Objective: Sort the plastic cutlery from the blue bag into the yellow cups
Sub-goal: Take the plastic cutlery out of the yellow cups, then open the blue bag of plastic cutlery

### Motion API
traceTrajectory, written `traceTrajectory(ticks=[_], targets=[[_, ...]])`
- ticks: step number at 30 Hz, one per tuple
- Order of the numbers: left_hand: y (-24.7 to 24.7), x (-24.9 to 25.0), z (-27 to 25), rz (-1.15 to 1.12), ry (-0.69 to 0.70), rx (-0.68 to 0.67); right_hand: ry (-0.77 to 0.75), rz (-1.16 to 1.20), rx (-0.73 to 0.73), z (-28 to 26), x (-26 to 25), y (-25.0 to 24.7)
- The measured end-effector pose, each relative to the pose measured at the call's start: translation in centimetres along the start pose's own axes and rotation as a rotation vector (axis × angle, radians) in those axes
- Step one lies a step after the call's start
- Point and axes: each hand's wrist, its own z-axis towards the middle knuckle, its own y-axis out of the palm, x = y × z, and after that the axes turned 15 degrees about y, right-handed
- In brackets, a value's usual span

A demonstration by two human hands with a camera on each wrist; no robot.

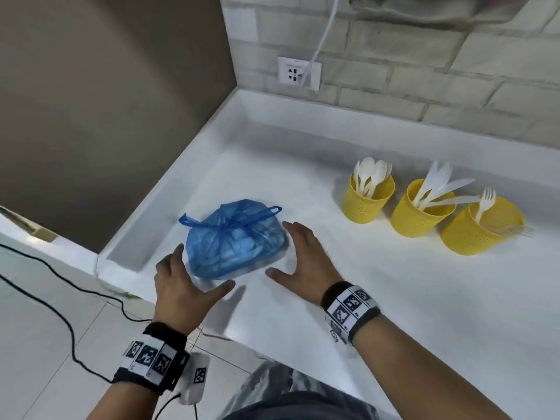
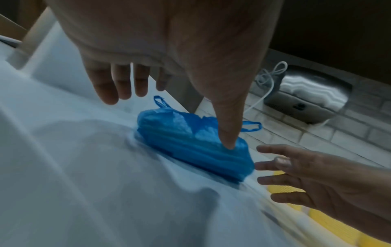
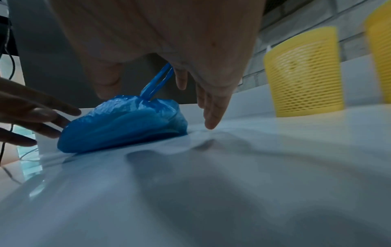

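Both hands flank the blue bag [image 1: 235,239], which lies knotted on the white counter [image 1: 394,298] near its left end. The left hand [image 1: 181,286] is spread, thumb out along the bag's near edge, fingers at its left side. The right hand [image 1: 303,259] is spread too, fingers straight beside the bag's right side. Whether either one actually touches the plastic, I can't tell; neither pinches anything.

Now the risks. The bag is tied tight at the top, loops [image 1: 263,212] sticking out left and right. Yank that thin plastic instead of working the knot and it likely tears, and the cutlery inside spills across the counter, maybe over the near left edge to the floor. A squeeze from both sides could also snap a brittle piece, I'd judge.

Over on the right: three yellow cups in a row. The left cup [image 1: 368,204] holds spoons [image 1: 371,174], about five. The middle cup [image 1: 421,216] holds knives [image 1: 436,189], roughly four, one leaning far right. The right cup [image 1: 478,234] tilts to the right, with one fork [image 1: 486,201] standing clear and more blurred at its rim; a clumsy drop there could roll it.

One bag, two hands, three cups.
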Motion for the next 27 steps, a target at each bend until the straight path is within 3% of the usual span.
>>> traceTrajectory(ticks=[3,9,11,18,23,27], targets=[[1.5,-3.2,3.1,0.053,0.117,-0.098,-0.004,0.009,-0.011,2.5,-2.3,1.2],[1.7,-3.6,8.7,-0.273,0.127,-0.241,0.033,-0.027,-0.016,5.1,-5.0,2.5],[1.8,-3.3,9.1,-0.237,0.141,-0.256,0.040,-0.051,-0.005,5.5,-5.1,2.7],[3.9,-2.1,7.6,-0.092,0.244,-0.321,0.049,0.003,0.028,3.6,-2.9,1.6],[5.2,2.4,5.9,-0.126,0.274,-0.355,0.068,0.088,0.069,0.0,0.6,-0.8],[7.2,6.9,4.1,-0.152,0.344,-0.427,0.167,0.101,0.097,-3.7,4.8,-3.3]])
